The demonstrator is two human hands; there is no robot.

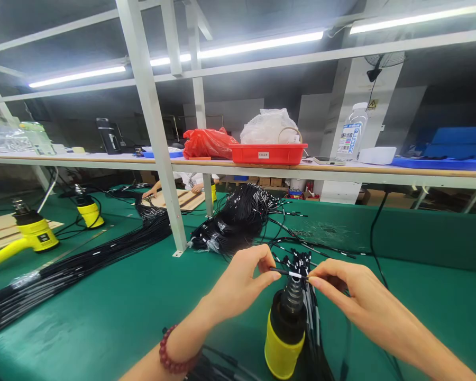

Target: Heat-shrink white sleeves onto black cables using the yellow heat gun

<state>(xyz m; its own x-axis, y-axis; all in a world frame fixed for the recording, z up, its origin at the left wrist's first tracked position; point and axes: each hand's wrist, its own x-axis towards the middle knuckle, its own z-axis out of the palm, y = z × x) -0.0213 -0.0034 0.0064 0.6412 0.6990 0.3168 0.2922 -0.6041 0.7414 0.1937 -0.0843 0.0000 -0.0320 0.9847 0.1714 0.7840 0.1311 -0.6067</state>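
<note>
A black cable with a white band on it is stretched between my two hands, just above the nozzle of an upright yellow and black heat gun. My left hand, with a beaded bracelet at the wrist, pinches the cable's left part between thumb and fingers. At the right of the band, my right hand pinches the cable with thumb and forefinger. A bundle of black cables with white-marked ends lies right behind and beside the heat gun.
Large black cable bundles lie on the green table at the left and behind. A white post rises left of centre. Two more yellow heat guns stand left. The shelf holds a red tray and bottle. Across the table, a person's hands touch a wooden board.
</note>
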